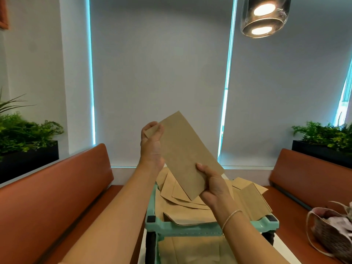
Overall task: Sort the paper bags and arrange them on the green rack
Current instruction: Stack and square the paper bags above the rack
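I hold one flat brown paper bag (187,153) up in the air, tilted, above the green rack (182,226). My left hand (152,141) pinches its upper left corner, and my right hand (215,185) grips its lower edge with the thumb on the front. On the rack's top shelf lies a loose pile of brown paper bags (182,202), overlapping at mixed angles. A folded bag stack (255,202) leans at the right end of that shelf. More brown paper (192,250) lies on the shelf below.
Orange-brown bench seats run along both sides, left (57,187) and right (308,172). A patterned handbag (331,235) sits on the right seat. Planters with greenery stand behind each bench. A glass pendant lamp (264,16) hangs at upper right, and grey roller blinds cover the windows ahead.
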Available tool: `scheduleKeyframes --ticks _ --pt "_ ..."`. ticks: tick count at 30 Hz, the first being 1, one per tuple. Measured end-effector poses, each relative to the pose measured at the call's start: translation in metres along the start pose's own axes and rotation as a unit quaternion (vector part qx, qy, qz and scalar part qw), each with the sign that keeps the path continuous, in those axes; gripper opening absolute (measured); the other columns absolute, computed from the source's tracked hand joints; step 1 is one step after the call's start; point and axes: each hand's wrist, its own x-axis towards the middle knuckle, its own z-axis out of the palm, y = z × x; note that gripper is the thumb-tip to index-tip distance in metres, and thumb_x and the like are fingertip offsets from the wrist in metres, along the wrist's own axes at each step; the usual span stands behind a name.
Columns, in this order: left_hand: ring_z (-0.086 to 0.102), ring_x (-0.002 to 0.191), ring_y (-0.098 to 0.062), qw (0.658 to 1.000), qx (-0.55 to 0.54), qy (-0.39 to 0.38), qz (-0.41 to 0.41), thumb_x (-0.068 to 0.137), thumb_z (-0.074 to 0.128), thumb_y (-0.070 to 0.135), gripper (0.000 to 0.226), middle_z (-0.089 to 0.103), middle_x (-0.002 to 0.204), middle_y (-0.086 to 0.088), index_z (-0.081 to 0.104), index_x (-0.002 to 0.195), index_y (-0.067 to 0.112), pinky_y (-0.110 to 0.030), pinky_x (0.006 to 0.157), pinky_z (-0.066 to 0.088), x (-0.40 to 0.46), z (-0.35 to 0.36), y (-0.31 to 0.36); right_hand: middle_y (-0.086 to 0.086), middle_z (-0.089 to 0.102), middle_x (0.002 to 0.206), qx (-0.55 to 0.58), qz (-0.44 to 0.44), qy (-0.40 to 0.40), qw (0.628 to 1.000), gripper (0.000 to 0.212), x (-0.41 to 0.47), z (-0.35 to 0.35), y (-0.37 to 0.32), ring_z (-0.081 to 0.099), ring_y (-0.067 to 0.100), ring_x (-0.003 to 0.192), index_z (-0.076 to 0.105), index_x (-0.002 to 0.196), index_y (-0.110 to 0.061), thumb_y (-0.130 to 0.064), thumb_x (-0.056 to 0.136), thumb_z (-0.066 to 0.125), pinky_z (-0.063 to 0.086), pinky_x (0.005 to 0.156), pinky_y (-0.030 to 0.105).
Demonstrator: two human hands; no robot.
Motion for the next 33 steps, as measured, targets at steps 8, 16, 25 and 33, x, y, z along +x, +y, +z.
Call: scheduleKeyframes --ticks 8,16,25,33 --pt "0.063 0.091 -0.030 0.979 0.152 -0.007 -0.135 0.085 0.058 0.000 0.032 0.065 0.102 -0.018 0.056 0.117 -0.001 -0.034 0.070 0.051 -0.030 -0.020 -0.065 0.012 0.064 0.075 -0.010 -0.010 0.047 0.999 0.006 0.009 0.012 0.009 0.059 0.023 0.070 0.060 0.083 -0.002 0.004 0.083 0.061 0.051 0.067 0.037" --pt "0.056 0.077 -0.025 0.963 0.220 0.060 -0.144 0.083 0.049 -0.007 0.017 0.058 0.079 -0.010 0.054 0.097 0.002 -0.030 0.064 0.044 -0.025 -0.053 -0.077 0.010 0.058 0.109 -0.350 -0.034 0.085 0.932 0.036 0.045 -0.026 0.006 0.058 0.022 0.090 0.051 0.116 -0.013 -0.028 0.086 0.065 0.049 0.066 0.028" --pt "0.047 0.078 -0.023 0.957 0.208 0.110 -0.168 0.080 0.045 -0.011 0.020 0.049 0.084 -0.012 0.049 0.076 0.009 -0.034 0.067 0.038 -0.027 -0.068 -0.089 0.003 0.053 0.132 -0.851 -0.069 0.060 0.517 0.086 0.092 -0.082 -0.040 0.038 0.027 0.127 0.035 0.139 -0.026 -0.054 0.068 0.074 0.038 0.104 0.039" --pt "0.058 0.083 -0.028 0.960 0.149 0.132 -0.199 0.086 0.049 -0.005 0.016 0.059 0.093 -0.014 0.051 0.091 0.010 -0.036 0.069 0.049 -0.026 -0.071 -0.084 0.004 0.046 0.131 -0.925 -0.004 0.006 0.379 0.100 0.103 -0.088 -0.036 0.029 0.027 0.128 0.024 0.141 -0.027 -0.051 0.061 0.079 0.030 0.108 0.044"
